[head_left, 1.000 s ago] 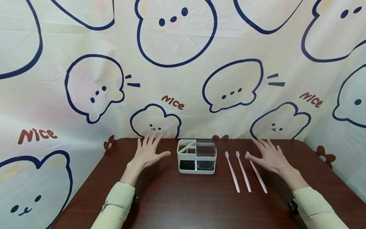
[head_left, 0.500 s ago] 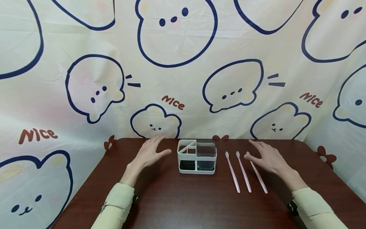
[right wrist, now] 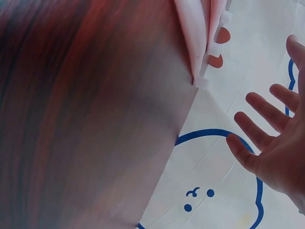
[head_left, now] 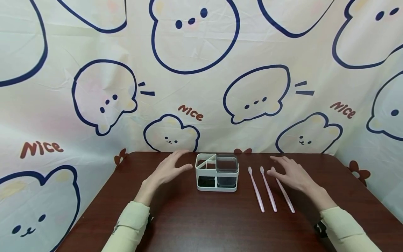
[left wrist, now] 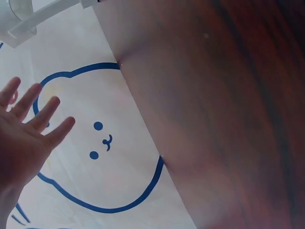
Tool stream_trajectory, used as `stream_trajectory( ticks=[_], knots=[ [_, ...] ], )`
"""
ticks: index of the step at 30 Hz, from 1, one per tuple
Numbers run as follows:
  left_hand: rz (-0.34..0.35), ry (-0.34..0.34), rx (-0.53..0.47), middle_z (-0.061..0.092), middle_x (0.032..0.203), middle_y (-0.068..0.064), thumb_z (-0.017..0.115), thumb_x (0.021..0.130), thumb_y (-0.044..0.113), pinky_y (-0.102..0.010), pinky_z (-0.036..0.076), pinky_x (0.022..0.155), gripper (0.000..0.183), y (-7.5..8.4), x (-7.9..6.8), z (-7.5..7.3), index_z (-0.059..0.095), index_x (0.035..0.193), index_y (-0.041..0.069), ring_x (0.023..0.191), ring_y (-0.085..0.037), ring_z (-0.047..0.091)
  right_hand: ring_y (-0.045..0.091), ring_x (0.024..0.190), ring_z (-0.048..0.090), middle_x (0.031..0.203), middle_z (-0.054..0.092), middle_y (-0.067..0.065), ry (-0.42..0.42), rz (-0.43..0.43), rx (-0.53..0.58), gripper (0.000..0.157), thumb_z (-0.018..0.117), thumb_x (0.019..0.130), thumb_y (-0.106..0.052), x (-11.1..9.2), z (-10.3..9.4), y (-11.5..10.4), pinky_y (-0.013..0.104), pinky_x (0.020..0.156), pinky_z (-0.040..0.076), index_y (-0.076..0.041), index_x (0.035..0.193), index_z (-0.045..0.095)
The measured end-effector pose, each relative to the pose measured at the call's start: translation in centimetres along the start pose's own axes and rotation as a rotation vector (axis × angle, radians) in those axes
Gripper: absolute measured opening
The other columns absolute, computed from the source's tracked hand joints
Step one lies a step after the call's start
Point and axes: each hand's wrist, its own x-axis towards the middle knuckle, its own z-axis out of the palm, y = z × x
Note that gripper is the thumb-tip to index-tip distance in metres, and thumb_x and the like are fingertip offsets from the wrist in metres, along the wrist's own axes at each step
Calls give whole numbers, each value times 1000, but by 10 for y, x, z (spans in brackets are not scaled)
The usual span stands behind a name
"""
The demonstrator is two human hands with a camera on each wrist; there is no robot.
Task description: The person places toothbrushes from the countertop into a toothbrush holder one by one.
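In the head view, the right hand (head_left: 294,175) hides the bristle end of the toothbrush (head_left: 284,195) at 4 o'clock, and both sleeves (head_left: 127,224) run off at 4 and 7. The left wrist view crops the organiser (left wrist: 43,18) at 10 o'clock and the left hand (left wrist: 21,143) at 9; the right wrist view crops two toothbrushes (right wrist: 195,28) at 1.

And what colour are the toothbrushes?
The toothbrushes are pale pink; the head view shows them best.
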Motion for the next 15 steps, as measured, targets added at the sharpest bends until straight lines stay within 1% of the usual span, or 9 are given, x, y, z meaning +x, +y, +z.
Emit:
stream_trajectory(
  ticks=[5,11,15],
  knots=[
    [18,-25,-39,39,157,3,62,86,66,-59,32,116,74,6,0,2,40,149,35,145,-24,37,48,126,49,140,52,25,-2,-6,21,71,57,95,-58,1,-1,-4,69,98,41,-7,144,50],
    [26,-82,-48,38,157,6,62,84,70,-57,34,115,75,14,1,6,39,149,40,145,-22,37,45,123,52,135,56,23,-12,-12,38,66,59,94,-55,-1,-1,-6,66,96,44,-7,140,54],
    [17,-109,-69,37,157,7,64,82,70,-57,35,115,77,19,1,10,37,149,43,144,-21,38,42,119,55,132,58,21,-22,-9,45,65,60,94,-54,-4,1,-4,63,94,47,-8,139,55]
  ],
)
